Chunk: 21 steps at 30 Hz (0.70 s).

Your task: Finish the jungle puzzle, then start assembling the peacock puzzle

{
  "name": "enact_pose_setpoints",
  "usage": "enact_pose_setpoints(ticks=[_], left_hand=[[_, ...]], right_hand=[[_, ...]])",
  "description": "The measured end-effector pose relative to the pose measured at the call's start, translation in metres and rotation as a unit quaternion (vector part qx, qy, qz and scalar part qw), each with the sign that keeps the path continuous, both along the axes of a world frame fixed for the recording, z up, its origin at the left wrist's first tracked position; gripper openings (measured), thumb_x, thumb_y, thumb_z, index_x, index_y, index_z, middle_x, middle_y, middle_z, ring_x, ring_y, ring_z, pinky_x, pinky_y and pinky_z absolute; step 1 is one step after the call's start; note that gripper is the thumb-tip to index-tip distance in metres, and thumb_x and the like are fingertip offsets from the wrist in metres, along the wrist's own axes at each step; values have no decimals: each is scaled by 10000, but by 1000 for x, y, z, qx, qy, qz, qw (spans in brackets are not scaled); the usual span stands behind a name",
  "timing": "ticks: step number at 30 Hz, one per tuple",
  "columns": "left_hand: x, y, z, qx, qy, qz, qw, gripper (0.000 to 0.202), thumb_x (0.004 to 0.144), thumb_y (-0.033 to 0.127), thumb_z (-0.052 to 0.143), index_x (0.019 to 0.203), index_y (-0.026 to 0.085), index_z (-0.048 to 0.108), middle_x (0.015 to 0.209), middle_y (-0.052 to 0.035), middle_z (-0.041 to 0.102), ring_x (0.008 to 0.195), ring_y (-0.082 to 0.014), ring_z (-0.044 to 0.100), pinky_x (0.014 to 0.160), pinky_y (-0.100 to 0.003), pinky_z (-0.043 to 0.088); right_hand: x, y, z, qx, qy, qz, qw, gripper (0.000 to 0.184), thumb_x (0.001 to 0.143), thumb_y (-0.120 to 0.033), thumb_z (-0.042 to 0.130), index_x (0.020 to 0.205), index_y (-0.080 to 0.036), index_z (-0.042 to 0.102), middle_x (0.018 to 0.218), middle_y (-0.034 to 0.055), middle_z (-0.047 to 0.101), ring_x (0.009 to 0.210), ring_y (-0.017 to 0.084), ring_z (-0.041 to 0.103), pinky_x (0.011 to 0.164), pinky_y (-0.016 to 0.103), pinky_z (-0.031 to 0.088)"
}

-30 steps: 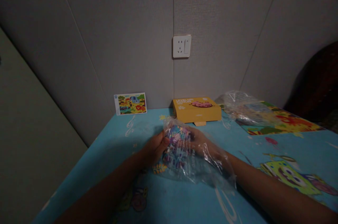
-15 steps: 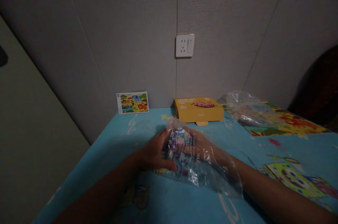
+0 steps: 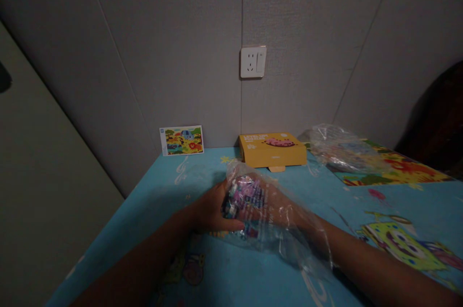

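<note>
The clear plastic bag [image 3: 289, 234] lies near the middle of the table [image 3: 144, 210], which is covered with a blue cartoon-print cloth. The bag is on the near side of the yellow box [image 3: 273, 150] and apart from it. A cluster of small multicoloured puzzle pieces [image 3: 244, 196] sits in the bag's far end. The left hand [image 3: 210, 210] is closed on that end from outside, its fingers wrapped round the plastic and the pieces within it. The right hand [image 3: 278, 203] is inside the bag, entered through the near opening, with the film draped over wrist and forearm. Its fingers reach the pieces, but the creased plastic and low light prevent a reading of whether they are closed on any. The yellow box lies flat at the far edge of the table, against the wall. A picture card [image 3: 181, 140] stands at the far left corner, leaning on the wall. Toward the far right corner, a second plastic bag [image 3: 336, 150] rests partly on a colourful puzzle board [image 3: 390, 169]. A white wall socket [image 3: 253, 62] is mounted on the wall above the yellow box.
</note>
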<state>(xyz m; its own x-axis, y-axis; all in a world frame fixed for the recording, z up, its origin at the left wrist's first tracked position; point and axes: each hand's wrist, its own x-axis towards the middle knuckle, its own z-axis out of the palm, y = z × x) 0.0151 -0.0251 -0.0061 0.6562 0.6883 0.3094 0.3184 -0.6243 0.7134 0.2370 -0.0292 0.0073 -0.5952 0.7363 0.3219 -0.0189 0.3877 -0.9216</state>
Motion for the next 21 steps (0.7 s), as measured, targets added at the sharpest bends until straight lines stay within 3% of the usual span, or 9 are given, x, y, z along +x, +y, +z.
enact_pose_setpoints(ticks=[8,15,21], left_hand=[[1,2,-3,17,9,15,1000,1008,621,391,824,1449,141,308,1325,-146,513,1191,-345,505,1061,-450,380],[2,6,-8,31,8,21,999,1095,532,381,873,1442,171,301,1275,-120,535,1209,-347,487,1103,-472,331],[4,5,-6,22,-20,25,999,1101,520,354,887,1447,183,317,1292,-108,537,1249,-354,462,1127,-468,300]], right_hand=[[1,0,-9,-35,12,5,999,612,678,-244,786,1233,-235,529,1183,97,657,1010,263,656,869,390,551],[-1,-3,-7,-10,11,-24,1000,711,610,-237,819,1258,-307,535,1262,82,624,1130,302,606,930,396,521],[-3,-4,-8,-46,48,11,998,692,656,-290,804,1278,-277,503,1283,92,602,1152,299,593,946,414,520]])
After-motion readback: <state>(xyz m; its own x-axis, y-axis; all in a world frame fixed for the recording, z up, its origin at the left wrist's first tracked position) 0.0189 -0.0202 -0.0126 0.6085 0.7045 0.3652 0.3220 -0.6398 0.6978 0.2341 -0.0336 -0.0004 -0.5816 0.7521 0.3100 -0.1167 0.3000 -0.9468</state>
